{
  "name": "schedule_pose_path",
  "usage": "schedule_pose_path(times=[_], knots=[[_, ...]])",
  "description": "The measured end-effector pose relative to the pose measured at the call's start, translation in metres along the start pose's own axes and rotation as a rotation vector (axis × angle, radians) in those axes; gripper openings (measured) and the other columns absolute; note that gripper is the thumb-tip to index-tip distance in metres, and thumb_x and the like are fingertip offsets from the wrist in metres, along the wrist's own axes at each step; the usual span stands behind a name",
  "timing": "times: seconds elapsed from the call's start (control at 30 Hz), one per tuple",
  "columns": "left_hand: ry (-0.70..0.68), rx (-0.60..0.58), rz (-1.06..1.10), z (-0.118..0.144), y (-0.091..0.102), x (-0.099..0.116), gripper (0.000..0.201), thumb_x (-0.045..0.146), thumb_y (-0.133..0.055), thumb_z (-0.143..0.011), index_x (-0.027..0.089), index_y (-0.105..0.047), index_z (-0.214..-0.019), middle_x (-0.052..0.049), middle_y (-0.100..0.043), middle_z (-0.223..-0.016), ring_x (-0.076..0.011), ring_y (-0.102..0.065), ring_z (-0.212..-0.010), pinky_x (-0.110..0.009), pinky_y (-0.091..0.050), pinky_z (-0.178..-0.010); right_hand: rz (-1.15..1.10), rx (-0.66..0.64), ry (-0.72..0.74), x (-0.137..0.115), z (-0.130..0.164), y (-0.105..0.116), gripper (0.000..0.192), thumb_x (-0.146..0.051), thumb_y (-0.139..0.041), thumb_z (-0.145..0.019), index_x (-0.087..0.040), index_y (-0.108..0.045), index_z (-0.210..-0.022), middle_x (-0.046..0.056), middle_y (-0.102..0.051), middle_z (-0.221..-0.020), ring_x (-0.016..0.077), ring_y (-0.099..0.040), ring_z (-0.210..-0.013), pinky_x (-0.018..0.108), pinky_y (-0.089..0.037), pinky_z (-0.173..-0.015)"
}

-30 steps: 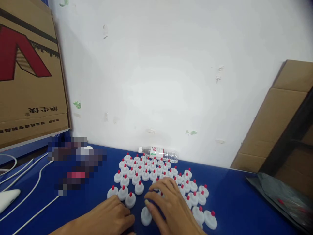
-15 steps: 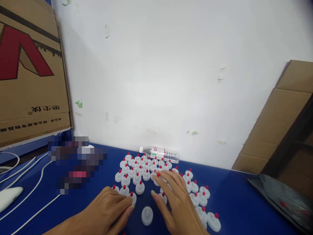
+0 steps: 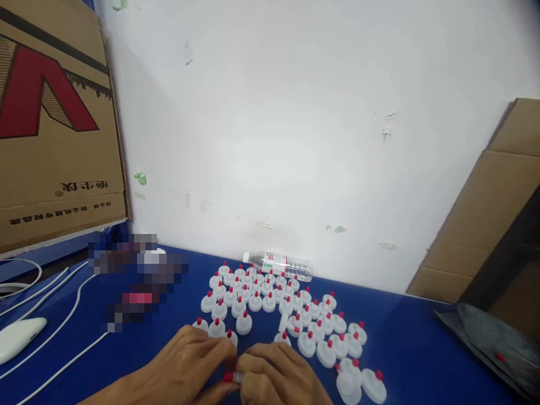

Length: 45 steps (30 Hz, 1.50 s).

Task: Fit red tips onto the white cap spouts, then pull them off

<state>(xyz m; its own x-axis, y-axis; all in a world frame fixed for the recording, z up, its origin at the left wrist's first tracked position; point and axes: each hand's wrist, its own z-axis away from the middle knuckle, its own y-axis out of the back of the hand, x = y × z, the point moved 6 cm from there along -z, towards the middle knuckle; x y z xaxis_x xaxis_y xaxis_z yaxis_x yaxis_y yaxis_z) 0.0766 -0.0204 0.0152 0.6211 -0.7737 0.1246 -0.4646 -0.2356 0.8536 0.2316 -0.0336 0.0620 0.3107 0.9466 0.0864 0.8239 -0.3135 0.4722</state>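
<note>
In front of me my right hand (image 3: 280,376) is closed around a white plastic cap, whose body is mostly hidden by the fingers. Its red tip (image 3: 229,377) sticks out to the left, lying on its side. My left hand (image 3: 189,363) meets it there, thumb and index finger closed at the red tip. Just beyond the left fingers stand several upright white caps with red tips (image 3: 216,328). More such caps (image 3: 307,344) spread past the right hand, some tilted or lying on others.
A clear plastic bottle (image 3: 278,265) lies along the wall behind the caps. At left are a large cardboard box (image 3: 63,157), white cables (image 3: 71,306) and a white device (image 3: 21,337). A folded carton (image 3: 458,247) and a grey plastic bag (image 3: 502,337) are at right.
My right hand has drawn back from over the caps and come next to my left. The loose white cap that lay between my hands is gone from that spot. The view has shifted slightly.
</note>
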Motion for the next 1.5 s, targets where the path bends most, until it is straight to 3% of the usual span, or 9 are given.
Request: schedule_pose_path(times=[0.4, 0.7, 0.8, 0.87, 0.97, 1.1, 1.2, 1.3, 1.5], knots=[[-0.022, -0.227, 0.086, -0.011, 0.005, 0.015, 0.018, 0.015, -0.038, -0.1, 0.025, -0.05, -0.09, 0.001, -0.067, -0.08, -0.0171, -0.058, -0.063, -0.028, -0.043, -0.067, 0.104, 0.038, 0.089, -0.004, 0.0, -0.002, 0.035, -0.01, -0.047, -0.103, -0.02, -0.057, -0.07, -0.006, -0.069, -0.07, 0.0072, -0.062, -0.059, 0.025, -0.051, -0.065], [0.474, -0.273, 0.597, 0.017, -0.014, -0.011, 0.038, 0.054, -0.035, -0.108, 0.027, -0.061, -0.11, 0.0, -0.064, -0.103, -0.0181, -0.062, -0.095, -0.028, -0.05, -0.094, 0.164, 0.029, 0.05, -0.004, -0.006, 0.004, 0.035, -0.008, -0.046, -0.102, -0.022, -0.056, -0.072, -0.011, -0.066, -0.066, 0.0056, -0.058, -0.055, 0.029, -0.051, -0.089], [0.546, -0.265, 0.834, 0.006, -0.016, -0.007, 0.051, 0.067, -0.041, -0.102, 0.021, -0.061, -0.09, 0.001, -0.054, -0.083, -0.0142, -0.054, -0.074, -0.023, -0.048, -0.071, 0.19, 0.016, 0.068, -0.005, -0.006, 0.004, 0.034, -0.008, -0.047, -0.101, -0.023, -0.056, -0.072, -0.01, -0.067, -0.067, 0.0057, -0.058, -0.054, 0.029, -0.052, -0.089], [0.565, -0.349, 1.106, -0.004, -0.018, 0.003, 0.059, 0.075, -0.046, -0.096, 0.02, -0.05, -0.075, 0.007, -0.035, -0.061, -0.0088, -0.032, -0.051, -0.02, -0.028, -0.047, 0.193, -0.017, 0.086, -0.006, -0.006, 0.001, 0.033, -0.009, -0.048, -0.1, -0.023, -0.056, -0.071, -0.01, -0.067, -0.068, 0.0056, -0.059, -0.055, 0.029, -0.052, -0.09], [0.639, -0.381, 1.337, -0.012, -0.016, 0.011, 0.059, 0.075, -0.053, -0.094, 0.02, -0.046, -0.073, 0.01, -0.024, -0.056, -0.0068, -0.016, -0.046, -0.022, -0.012, -0.042, 0.19, 0.006, 0.11, -0.009, -0.009, 0.003, 0.033, -0.008, -0.05, -0.1, -0.023, -0.057, -0.071, -0.01, -0.067, -0.069, 0.0055, -0.06, -0.056, 0.029, -0.051, -0.092], [0.725, -0.333, 1.411, -0.008, -0.014, 0.003, 0.057, 0.074, -0.058, -0.091, 0.022, -0.044, -0.074, 0.009, -0.026, -0.059, -0.0072, -0.015, -0.047, -0.02, -0.013, -0.042, 0.23, 0.05, 0.123, 0.0, -0.013, 0.028, 0.034, -0.007, -0.044, -0.101, -0.022, -0.06, -0.075, -0.007, -0.073, -0.077, 0.0071, -0.068, -0.072, 0.029, -0.046, -0.1], [0.716, -0.276, 1.307, -0.003, -0.012, -0.01, 0.058, 0.075, -0.046, -0.097, 0.022, -0.041, -0.072, 0.009, -0.026, -0.06, -0.0083, -0.016, -0.048, -0.02, -0.015, -0.041, 0.298, 0.018, -0.018, 0.034, -0.007, 0.06, 0.031, -0.001, -0.044, -0.099, -0.02, -0.064, -0.086, 0.001, -0.075, -0.092, 0.0124, -0.071, -0.09, 0.037, -0.043, -0.104], [0.58, -0.151, 0.929, -0.001, -0.001, -0.024, 0.054, 0.067, -0.034, -0.105, 0.022, -0.046, -0.077, 0.006, -0.037, -0.065, -0.0108, -0.03, -0.053, -0.02, -0.029, -0.046, 0.394, 0.025, -0.229, 0.068, 0.005, 0.084, 0.017, -0.006, -0.055, -0.098, -0.02, -0.065, -0.098, 0.006, -0.072, -0.099, 0.0188, -0.068, -0.094, 0.042, -0.046, -0.096], [0.188, -0.279, 0.192, -0.004, 0.006, 0.002, 0.017, 0.025, -0.053, -0.1, 0.023, -0.056, -0.084, 0.001, -0.065, -0.084, -0.0161, -0.058, -0.079, -0.023, -0.046, -0.075, 0.34, -0.25, -0.281, 0.063, 0.015, 0.046, 0.035, -0.021, -0.05, -0.103, -0.021, -0.058, -0.137, 0.01, -0.068, -0.131, 0.0267, -0.063, -0.119, 0.048, -0.048, -0.102]])
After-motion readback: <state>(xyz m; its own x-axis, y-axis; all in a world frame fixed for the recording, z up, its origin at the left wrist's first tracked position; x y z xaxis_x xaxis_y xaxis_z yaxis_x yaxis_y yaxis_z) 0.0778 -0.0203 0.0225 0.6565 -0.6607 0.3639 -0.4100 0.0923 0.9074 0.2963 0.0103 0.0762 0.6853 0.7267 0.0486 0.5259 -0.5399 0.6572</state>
